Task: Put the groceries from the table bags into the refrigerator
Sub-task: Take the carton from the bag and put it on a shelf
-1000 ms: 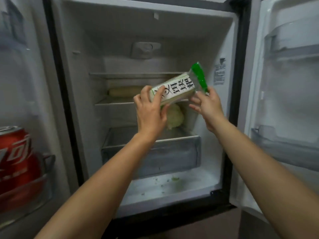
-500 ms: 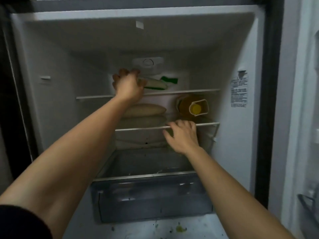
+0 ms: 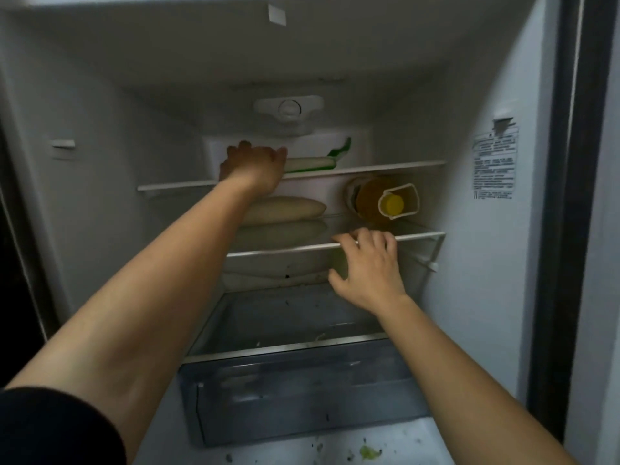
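Observation:
The open refrigerator fills the view. A white packet with a green end (image 3: pixel 315 163) lies flat on the top glass shelf (image 3: pixel 385 166). My left hand (image 3: pixel 253 166) reaches deep onto that shelf and rests on the packet's left end, fingers curled over it. My right hand (image 3: pixel 367 263) holds the front edge of the middle shelf (image 3: pixel 419 235), fingers hooked over the rail. On the middle shelf lie a pale long loaf-shaped package (image 3: pixel 285 209) and a yellow oil bottle (image 3: pixel 382 200) on its side, cap toward me.
Below the middle shelf a clear crisper drawer (image 3: pixel 302 394) stands pulled partly out. Green scraps (image 3: pixel 369 453) dot the fridge floor. A label (image 3: pixel 496 162) is stuck on the right inner wall. The temperature dial (image 3: pixel 290 109) sits on the back wall.
One second ago both hands held the packet in front of the fridge. My left hand carried it onto the top shelf; my right hand dropped to the middle shelf's edge. I have moved closer.

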Demonstrator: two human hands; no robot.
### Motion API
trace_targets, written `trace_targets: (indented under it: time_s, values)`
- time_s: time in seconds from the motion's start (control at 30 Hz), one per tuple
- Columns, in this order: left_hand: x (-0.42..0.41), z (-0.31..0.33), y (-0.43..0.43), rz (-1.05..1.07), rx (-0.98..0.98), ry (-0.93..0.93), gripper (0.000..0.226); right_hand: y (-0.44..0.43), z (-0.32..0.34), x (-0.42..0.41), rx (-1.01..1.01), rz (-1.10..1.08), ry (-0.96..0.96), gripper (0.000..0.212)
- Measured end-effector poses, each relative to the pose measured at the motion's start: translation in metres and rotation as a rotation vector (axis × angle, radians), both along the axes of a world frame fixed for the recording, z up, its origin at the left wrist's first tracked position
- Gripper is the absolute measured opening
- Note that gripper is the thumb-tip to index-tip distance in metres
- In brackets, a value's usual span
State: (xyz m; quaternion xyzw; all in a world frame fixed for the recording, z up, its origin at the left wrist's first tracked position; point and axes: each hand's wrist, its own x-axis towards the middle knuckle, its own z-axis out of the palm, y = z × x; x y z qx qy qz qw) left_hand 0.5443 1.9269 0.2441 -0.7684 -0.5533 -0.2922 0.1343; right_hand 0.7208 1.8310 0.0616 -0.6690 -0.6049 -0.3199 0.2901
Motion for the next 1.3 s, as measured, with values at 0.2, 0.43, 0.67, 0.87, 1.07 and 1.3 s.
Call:
trace_targets:
  time_s: [0.2, 0.43, 0.67, 0.87, 1.07, 1.3]
  values:
    - [-0.007, -0.067, -0.034, -0.029, 0.385, -0.009, 0.065, -0.008, -0.001, 0.005, -0.127, -0.007, -0.028, 0.083]
    - [-0.059, -0.176, -0.083, -0.093, 0.350, -0.147, 0.057, -0.035, -0.043, -0.020, 0.037, 0.129, 0.228, 0.065]
    - [-0.105, -0.374, -0.165, 0.055, 0.009, -0.152, 0.055, -0.075, -0.198, -0.068, -0.259, 0.271, 0.375, 0.060]
    - [-0.141, -0.427, -0.247, 0.178, -0.190, -0.044, 0.062, -0.114, -0.254, -0.102, -0.481, 0.321, 0.311, 0.061]
    - [-0.173, -0.415, -0.307, 0.158, -0.199, -0.033, 0.060, -0.163, -0.251, -0.132, -0.494, 0.343, 0.348, 0.062]
    - [-0.203, -0.416, -0.376, 0.092, -0.134, -0.088, 0.059, -0.257, -0.252, -0.143, -0.483, 0.282, 0.346, 0.062]
